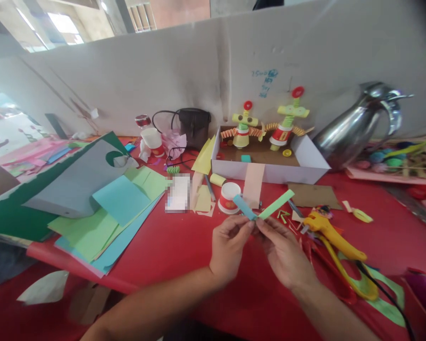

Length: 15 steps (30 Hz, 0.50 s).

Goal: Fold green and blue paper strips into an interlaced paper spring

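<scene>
Two narrow paper strips meet between my fingertips and spread apart in a V. The blue paper strip (244, 207) rises to the left, pinched at its lower end by my left hand (230, 244). Leaning to the right is the green paper strip (277, 203), its lower end pinched by my right hand (284, 253). Fingers partly hide where the strips join. Just behind my left hand stands a red and white paper cup (230, 196), upside down. A yellow glue gun (335, 234) lies to the right of my right hand.
Behind, a shallow box (270, 174) holds two paper-cup figures (282, 135). A steel jug (355, 123) leans at the right. Coloured paper sheets (120, 199) lie left, beside a green board (17, 208). A black cord (386, 293) trails at the right.
</scene>
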{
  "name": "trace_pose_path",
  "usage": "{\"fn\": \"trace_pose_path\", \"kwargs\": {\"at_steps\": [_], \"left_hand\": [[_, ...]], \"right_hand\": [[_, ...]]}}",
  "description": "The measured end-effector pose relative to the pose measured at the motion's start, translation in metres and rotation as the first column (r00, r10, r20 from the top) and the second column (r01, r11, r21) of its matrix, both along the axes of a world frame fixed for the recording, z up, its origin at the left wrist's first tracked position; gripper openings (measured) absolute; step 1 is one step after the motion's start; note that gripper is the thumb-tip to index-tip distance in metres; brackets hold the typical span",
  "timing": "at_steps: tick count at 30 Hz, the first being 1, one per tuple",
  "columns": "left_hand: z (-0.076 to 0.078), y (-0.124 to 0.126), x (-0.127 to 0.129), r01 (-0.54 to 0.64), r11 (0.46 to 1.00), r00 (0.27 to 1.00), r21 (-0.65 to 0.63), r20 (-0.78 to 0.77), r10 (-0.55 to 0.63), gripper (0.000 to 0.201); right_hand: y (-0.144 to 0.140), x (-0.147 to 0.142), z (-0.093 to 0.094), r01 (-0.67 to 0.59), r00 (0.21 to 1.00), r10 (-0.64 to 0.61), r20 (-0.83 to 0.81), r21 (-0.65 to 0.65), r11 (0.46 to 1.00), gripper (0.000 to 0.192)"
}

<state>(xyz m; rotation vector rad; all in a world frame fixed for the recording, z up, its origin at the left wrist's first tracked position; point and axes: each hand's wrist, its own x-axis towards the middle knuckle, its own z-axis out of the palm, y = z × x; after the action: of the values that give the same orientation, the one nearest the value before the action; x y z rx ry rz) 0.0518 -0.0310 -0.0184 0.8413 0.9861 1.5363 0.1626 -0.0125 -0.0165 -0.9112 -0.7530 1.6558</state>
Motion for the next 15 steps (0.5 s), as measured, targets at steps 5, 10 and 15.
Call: {"fn": "trace_pose_path", "kwargs": {"at_steps": [5, 10, 15], "left_hand": [[0.001, 0.007, -0.015, 0.162, 0.986, 0.96, 0.04, -0.237, -0.148, 0.023], [-0.001, 0.031, -0.038, 0.341, 0.93, 0.851, 0.14, -0.465, -0.242, 0.019], [-0.001, 0.037, -0.044, 0.403, 0.888, 0.816, 0.22, -0.526, -0.24, 0.016]], "right_hand": [[0.001, 0.004, -0.003, 0.0, 0.987, -0.015, 0.161, 0.092, 0.996, 0.019], [0.003, 0.012, 0.001, -0.106, 0.934, 0.052, 0.352, 0.137, 0.985, 0.028], [0.003, 0.012, 0.002, -0.164, 0.92, 0.117, 0.373, 0.097, 0.982, 0.035]]}}
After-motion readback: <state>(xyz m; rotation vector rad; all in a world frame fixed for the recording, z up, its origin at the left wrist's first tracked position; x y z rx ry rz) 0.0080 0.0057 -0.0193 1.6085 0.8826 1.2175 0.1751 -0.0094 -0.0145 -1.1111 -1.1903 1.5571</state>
